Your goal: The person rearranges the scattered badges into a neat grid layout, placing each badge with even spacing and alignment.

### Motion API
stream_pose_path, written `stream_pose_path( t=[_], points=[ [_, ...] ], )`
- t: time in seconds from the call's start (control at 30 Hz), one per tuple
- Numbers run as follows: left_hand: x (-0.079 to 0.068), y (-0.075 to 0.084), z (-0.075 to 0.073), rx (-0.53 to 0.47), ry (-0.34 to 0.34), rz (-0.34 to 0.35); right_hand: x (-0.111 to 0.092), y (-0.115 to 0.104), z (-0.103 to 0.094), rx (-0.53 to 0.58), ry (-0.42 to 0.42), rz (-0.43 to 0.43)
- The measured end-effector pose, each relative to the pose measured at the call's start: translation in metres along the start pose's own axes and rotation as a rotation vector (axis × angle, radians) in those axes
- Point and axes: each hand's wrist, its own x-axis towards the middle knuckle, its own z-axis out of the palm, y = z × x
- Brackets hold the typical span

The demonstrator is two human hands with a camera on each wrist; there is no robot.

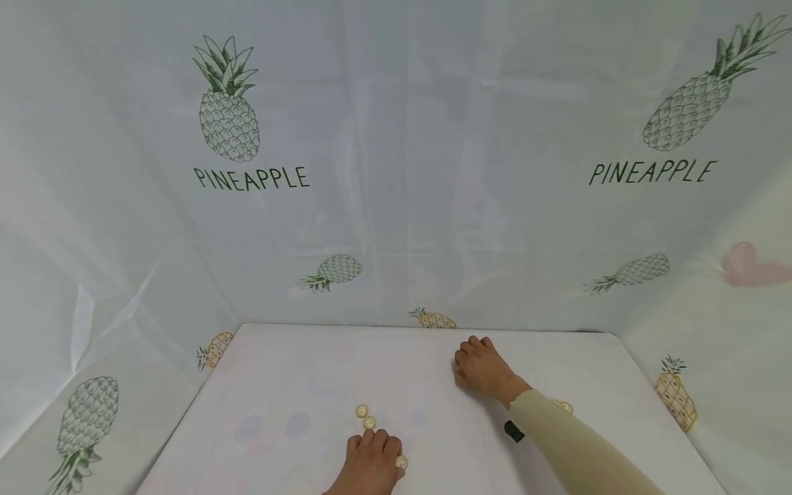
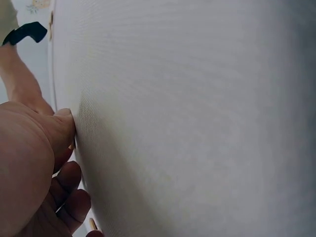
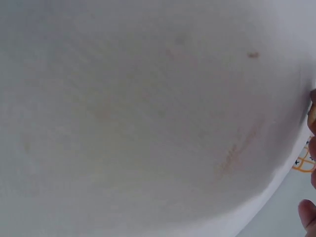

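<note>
My left hand (image 1: 371, 462) is low in the head view, its fingers bent down at the white tabletop. A small round wooden-looking piece (image 1: 401, 462) with dark marks sits between its thumb and forefinger. Just beyond those fingers lie two similar pieces, a farther one (image 1: 361, 411) and a nearer one (image 1: 369, 422). Toward the back edge, my right hand (image 1: 482, 370) rests on the tabletop with curled fingers. At the right wrist view's edge, a tan piece (image 3: 312, 118) shows at its fingertips, mostly cut off.
More round pieces (image 1: 562, 405) lie beyond the right forearm, partly hidden by the sleeve (image 1: 575, 440). A black strap part (image 1: 513, 431) hangs under that wrist. Pineapple-printed white sheeting (image 1: 408, 172) encloses the tabletop (image 1: 297, 371) at the back and both sides.
</note>
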Motion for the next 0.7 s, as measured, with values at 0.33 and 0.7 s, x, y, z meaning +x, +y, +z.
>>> stream_pose_path(
  t=[0.33,0.7],
  points=[
    [-0.0008,-0.0003,0.0059,0.023,0.035,-0.011,-0.0027,0.0042,0.0039,0.094,-0.091,0.068],
    [-0.0026,-0.0009,0.0061,0.001,0.052,-0.018,0.0019,0.0004,-0.0026,0.125,-0.212,0.149]
  ],
)
